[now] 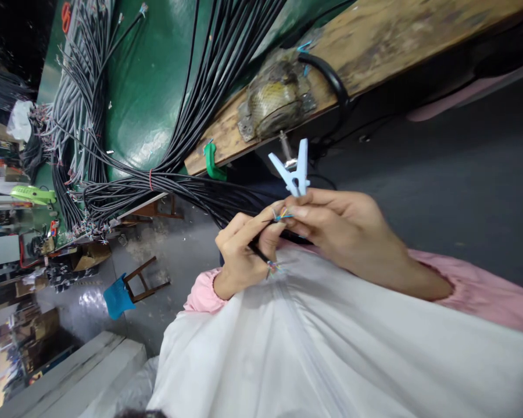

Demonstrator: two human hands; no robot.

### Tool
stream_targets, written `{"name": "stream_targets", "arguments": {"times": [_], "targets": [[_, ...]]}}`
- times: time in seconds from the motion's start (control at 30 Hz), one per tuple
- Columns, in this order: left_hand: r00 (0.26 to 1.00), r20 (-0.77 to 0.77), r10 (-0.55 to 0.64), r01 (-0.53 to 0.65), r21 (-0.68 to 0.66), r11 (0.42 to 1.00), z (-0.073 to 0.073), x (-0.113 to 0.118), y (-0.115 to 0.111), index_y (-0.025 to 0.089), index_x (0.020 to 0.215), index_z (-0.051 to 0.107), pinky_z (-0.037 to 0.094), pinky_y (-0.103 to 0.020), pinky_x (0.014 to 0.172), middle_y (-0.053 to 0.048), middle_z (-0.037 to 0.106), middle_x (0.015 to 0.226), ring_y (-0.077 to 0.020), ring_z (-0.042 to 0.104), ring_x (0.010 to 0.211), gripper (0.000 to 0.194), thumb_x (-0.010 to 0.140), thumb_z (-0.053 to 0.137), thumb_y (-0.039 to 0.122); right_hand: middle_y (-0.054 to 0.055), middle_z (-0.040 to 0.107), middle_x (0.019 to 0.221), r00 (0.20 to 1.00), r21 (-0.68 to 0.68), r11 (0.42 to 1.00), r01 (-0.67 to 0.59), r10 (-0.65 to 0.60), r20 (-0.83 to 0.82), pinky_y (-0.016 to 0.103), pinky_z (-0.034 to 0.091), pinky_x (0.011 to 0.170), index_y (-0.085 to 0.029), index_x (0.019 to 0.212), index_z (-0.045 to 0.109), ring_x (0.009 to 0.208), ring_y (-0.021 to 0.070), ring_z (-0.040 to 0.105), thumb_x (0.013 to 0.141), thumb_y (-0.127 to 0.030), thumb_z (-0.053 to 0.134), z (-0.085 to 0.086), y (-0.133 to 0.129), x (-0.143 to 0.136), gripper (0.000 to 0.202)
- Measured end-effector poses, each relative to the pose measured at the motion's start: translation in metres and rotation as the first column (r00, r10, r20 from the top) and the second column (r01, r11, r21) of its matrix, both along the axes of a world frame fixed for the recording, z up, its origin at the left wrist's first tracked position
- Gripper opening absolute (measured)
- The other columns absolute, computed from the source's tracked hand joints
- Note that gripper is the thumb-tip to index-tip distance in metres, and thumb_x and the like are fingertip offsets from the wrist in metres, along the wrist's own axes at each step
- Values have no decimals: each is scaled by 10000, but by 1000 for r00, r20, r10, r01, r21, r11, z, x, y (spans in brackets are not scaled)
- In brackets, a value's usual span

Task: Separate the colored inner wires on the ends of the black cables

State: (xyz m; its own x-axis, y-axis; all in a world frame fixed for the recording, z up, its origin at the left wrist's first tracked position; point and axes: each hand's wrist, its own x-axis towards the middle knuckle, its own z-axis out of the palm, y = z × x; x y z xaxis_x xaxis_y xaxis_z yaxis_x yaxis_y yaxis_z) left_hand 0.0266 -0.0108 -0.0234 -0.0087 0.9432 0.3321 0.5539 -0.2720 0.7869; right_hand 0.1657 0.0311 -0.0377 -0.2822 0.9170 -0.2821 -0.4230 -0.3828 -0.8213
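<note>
**Wire strands (284,215) at the fingertips, off the near edge of the wooden board (387,43)**

Strands lie between the two hands' fingertips, in the air, not on any surface. Long axis: roughly sideways, from left fingertips toward right. Both hands are about equally near. Left hand (244,249): fingers curled around a black cable (258,252), thumb and forefinger meeting at the strands; one cable end, its cores splayed, points down toward the white garment (331,342). Right hand (346,223): comes in from the right, wrist low, fingertips pinching the strands.

Pale blue clip (297,171) sits just beyond the right fingertips, legs spread toward the board; contact with them cannot be told. Behind it, a wrapped motor-like unit (273,100) stands at the board's near edge.
</note>
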Motion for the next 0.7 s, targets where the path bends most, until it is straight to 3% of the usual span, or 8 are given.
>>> {"name": "stream_targets", "arguments": {"times": [0.1,0.23,0.33,0.47,0.63,0.7], "targets": [[1000,-1,9,-9,88,996,3,1,1,185,1104,810,509,-261,503,-73,825,857,-114,568,542,305,992,631,406,-23,592,522,999,-24,999,32,-33,-23,176,444,422,-180,622,664,457,70,500,722,-410,821,0,0,2,296],[999,-37,-19,23,103,994,5,0,1,168,1103,807,490,-250,476,-58,803,792,-110,563,524,303,996,625,385,-4,714,627,996,137,987,-86,80,46,199,536,444,-210,747,762,491,108,619,778,-392,837,7,-3,14,199],[997,-56,-46,52,108,993,6,-2,1,186,1193,782,485,-237,467,-35,781,774,-104,570,522,311,994,637,376,-1,794,762,991,259,961,-100,74,109,217,609,503,-255,803,791,587,141,718,809,-426,829,10,-4,21,176],[992,-69,-104,114,148,982,5,-6,1,197,1267,745,467,-209,471,-12,754,773,-86,568,525,345,998,636,383,5,812,808,977,399,902,-164,92,195,198,616,532,-267,873,801,642,143,750,910,-387,746,7,0,27,137],[972,-80,-220,216,-54,975,3,-18,2,165,1259,745,525,-214,548,-26,754,748,-91,595,531,445,974,647,494,-8,804,796,945,604,767,-215,7,328,190,592,536,-282,887,776,623,134,732,930,-195,692,6,4,35,128],[969,-43,-245,238,-129,963,1,-20,3,174,1161,783,533,-216,563,-27,757,735,-94,613,535,435,928,698,532,-24,791,764,927,657,727,-199,-78,367,182,572,531,-282,864,758,596,122,714,916,-169,694,7,3,34,140]]}}
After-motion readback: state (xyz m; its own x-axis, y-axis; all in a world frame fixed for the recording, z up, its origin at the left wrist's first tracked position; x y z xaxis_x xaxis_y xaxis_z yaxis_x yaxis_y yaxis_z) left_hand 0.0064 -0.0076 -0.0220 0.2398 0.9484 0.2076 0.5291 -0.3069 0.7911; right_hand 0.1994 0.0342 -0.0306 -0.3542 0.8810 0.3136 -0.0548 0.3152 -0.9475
